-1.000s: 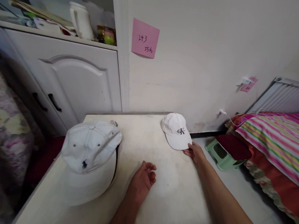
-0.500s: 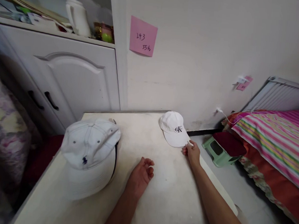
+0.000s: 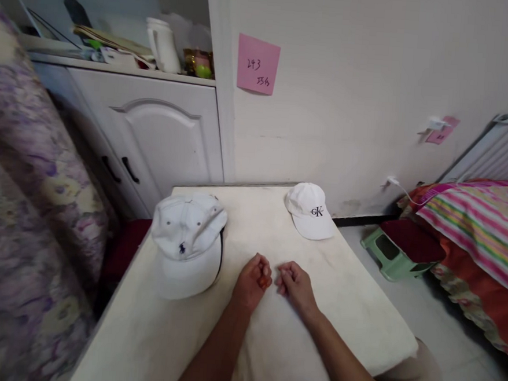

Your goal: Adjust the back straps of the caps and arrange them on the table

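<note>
A white baseball cap (image 3: 190, 238) with a small dark horse-and-rider emblem sits at the left of the table, its brim towards me. Farther back on the right lies a second white baseball cap (image 3: 308, 209) with dark "CK" lettering on its front. My left hand (image 3: 251, 280) rests over the middle of the table, fingers curled in and nothing visible in them. Close beside it, with a small gap, my right hand (image 3: 297, 287) is also loosely closed and shows nothing held. Neither hand touches a cap.
The cream table (image 3: 349, 319) backs onto a wall with a pink note (image 3: 257, 64). A white cabinet (image 3: 166, 132) and a floral curtain (image 3: 48, 199) stand to the left. On the right are a green stool (image 3: 389, 252) and a bed with a striped cover (image 3: 487, 212).
My right hand has left the brim of the "CK" cap and come back beside my left hand. The view has shifted left, and both caps stay on the table.
</note>
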Available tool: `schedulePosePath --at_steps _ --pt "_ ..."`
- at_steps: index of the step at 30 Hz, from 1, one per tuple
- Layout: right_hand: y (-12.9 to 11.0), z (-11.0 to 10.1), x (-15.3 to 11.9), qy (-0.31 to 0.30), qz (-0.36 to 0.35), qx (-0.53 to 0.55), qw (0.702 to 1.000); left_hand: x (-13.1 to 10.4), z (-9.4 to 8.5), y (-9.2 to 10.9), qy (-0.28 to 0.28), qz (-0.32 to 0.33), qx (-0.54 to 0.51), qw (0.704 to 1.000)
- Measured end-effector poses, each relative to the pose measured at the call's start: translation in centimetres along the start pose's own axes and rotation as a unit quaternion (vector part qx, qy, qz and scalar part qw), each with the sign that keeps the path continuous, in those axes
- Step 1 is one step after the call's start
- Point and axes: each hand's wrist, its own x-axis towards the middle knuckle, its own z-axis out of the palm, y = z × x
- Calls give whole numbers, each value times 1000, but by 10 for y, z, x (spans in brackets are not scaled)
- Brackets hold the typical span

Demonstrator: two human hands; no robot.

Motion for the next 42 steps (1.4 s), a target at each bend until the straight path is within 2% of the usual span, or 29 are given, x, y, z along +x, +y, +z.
schedulePosePath --at_steps 3,8,12,16,19,24,36,42 --pt "4 6 -7 -21 -14 -22 999 -8 1 -3 -4 16 25 1000" --pt "8 0 -5 -27 -23 -41 999 -27 -3 -9 15 59 62 996" --pt "12 0 -4 -34 -24 -38 998 -64 -23 -5 75 137 64 986" --pt "16 -1 -4 -39 -22 -29 999 -106 -48 0 154 226 39 961" --pt "16 -2 -4 -40 -20 -25 999 -122 -59 0 194 270 20 943" --pt "14 -2 -4 -39 -17 -24 999 -123 -58 -2 219 293 16 931" --pt "16 -4 -3 -43 -19 -15 999 -123 -54 -3 217 320 50 921" --pt "14 -5 -3 -45 -15 -12 999 -119 -61 2 222 329 47 917"
